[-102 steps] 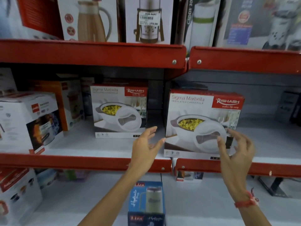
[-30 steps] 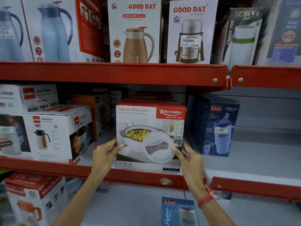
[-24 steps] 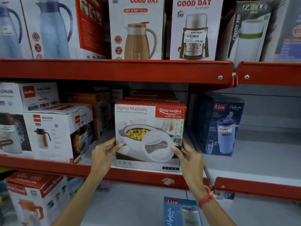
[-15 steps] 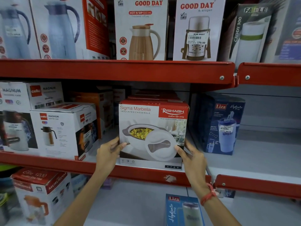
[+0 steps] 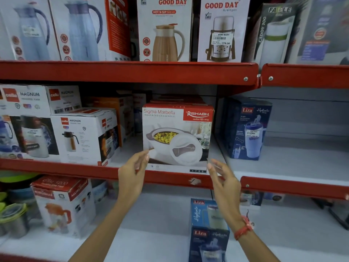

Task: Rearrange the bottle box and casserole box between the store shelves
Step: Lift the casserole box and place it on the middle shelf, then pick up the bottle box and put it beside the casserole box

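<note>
Head view: one wide-angle frame looking at red store shelves, three levels showing.
Casserole box: stands upright at the front of the middle shelf, just left of the joint between the two shelf bays, its printed face toward the camera; more boxes of the same kind show behind it toward 12 o'clock.
Left hand: at about 7 o'clock of the casserole box, fingers spread loosely and blurred, fingertips level with the box's lower left corner; whether they touch it I cannot tell. Nothing is held.
Right hand: at about 5 o'clock of the same box, fingers parted and slightly curled, just beside the lower right corner, holding nothing; a red band circles the wrist.
Middle shelf: red front lip, chipped paint just below the casserole box.
Bottle box, middle level: dark blue, upright, at 3 o'clock of the casserole box in the next bay, apart from it.
Bottle box, lower level: a second blue box of the same brand, upright on the bottom shelf at 6 o'clock of the casserole box, between the two forearms.
Flask boxes: white, at 9 o'clock on the middle shelf.
Top shelf: carries jug and flask cartons in a row.
</note>
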A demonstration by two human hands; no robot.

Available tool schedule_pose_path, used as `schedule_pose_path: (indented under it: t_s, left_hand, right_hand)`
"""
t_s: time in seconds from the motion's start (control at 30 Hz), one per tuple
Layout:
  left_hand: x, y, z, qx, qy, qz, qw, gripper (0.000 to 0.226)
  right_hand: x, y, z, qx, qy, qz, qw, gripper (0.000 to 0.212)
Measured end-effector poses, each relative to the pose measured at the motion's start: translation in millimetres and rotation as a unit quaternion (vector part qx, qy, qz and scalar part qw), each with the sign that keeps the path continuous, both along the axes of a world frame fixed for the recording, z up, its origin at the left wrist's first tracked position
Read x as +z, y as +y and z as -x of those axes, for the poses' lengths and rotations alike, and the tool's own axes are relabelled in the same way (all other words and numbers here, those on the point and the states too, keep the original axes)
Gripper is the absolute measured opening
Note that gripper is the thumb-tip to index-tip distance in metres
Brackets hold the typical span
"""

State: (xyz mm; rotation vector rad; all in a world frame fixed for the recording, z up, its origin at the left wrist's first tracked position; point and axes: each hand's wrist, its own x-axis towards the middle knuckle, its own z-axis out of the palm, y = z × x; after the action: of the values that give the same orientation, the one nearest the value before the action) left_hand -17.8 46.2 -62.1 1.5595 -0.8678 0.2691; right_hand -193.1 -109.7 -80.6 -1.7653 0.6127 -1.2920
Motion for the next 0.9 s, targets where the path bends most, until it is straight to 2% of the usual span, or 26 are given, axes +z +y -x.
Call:
schedule_pose_path:
  t_s: [0.13, 0.27, 0.4, 0.53, 0.57, 0.67, 0.77, 0.9]
  left_hand:
    - [-26.9, 3.2, 29.4, -0.063, 0.054, -0.01, 0.996, 0.024]
    - [-76.6, 1.5, 58.8, -0.109, 0.137, -0.05, 0.983, 0.018]
    - [-133.7, -11.2, 77.1, -0.132, 0.188, -0.122, 0.966, 0.021]
    - [-176.8, -35.1, 86.4, -0.162, 0.226, -0.193, 0.941, 0.058]
    - [-182.9, -41.5, 87.4, -0.171, 0.237, -0.208, 0.934, 0.066]
    - [-192.7, -56.9, 88.3, -0.21, 0.261, -0.251, 0.908, 0.081]
    - [-198.1, -62.2, 88.0, -0.228, 0.244, -0.272, 0.902, 0.075]
    - [-190.9, -51.0, 89.4, -0.235, 0.253, -0.241, 0.907, 0.072]
  right_hand:
    - [-33.3, 13.7, 22.9, 0.025, -0.02, -0.025, 0.999, 0.023]
    - [-79.8, 12.7, 40.5, 0.002, 0.036, -0.034, 0.999, 0.021]
    - [-133.9, -1.0, 61.0, -0.016, 0.093, -0.041, 0.995, 0.054]
    - [-181.6, -20.9, 72.5, 0.053, 0.189, -0.135, 0.971, 0.086]
    - [-188.8, -24.0, 71.4, 0.077, 0.21, -0.16, 0.961, 0.087]
    - [-200.7, -28.1, 67.2, 0.115, 0.263, -0.169, 0.943, 0.066]
    - [-200.1, -26.1, 66.1, 0.123, 0.249, -0.158, 0.948, 0.068]
    - [-188.2, -17.3, 71.2, 0.118, 0.222, -0.17, 0.953, 0.072]
